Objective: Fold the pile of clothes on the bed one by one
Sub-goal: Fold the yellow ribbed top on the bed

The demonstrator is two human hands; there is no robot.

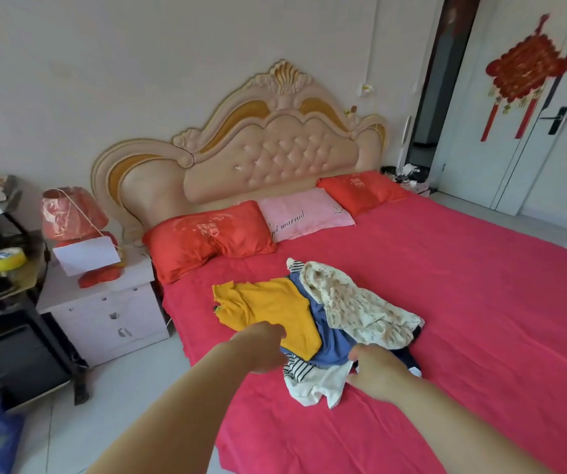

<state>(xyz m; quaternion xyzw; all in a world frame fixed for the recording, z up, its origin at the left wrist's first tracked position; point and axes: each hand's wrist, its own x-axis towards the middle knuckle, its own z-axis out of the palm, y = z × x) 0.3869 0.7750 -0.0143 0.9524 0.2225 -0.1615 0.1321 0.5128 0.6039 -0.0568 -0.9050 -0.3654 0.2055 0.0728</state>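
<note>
Two bare hands reach over the near edge of the pile of clothes, which sits on the bed toward its left side.

The left hand covers the near hem of the yellow top. Its fingers are hidden under the back of the hand, so a hold on cloth cannot be confirmed.

The right hand is at the right edge of the white garment, thumb raised and fingertips at the cloth. A pinch cannot be confirmed here either.

The white garment is crumpled, with no clear long axis. It lies between the two hands and is nearest the person, so it is judged the likeliest first pick.

The yellow top runs from far left to near right and ends under the left hand, which is the nearer one to it. The blue garment lies under it, just beyond both hands.

The floral garment lies farther off to the right, draped over the blue one. No folded item is visible, so folding is judged not yet begun.

Beyond the pile are the pillows and the headboard.
</note>
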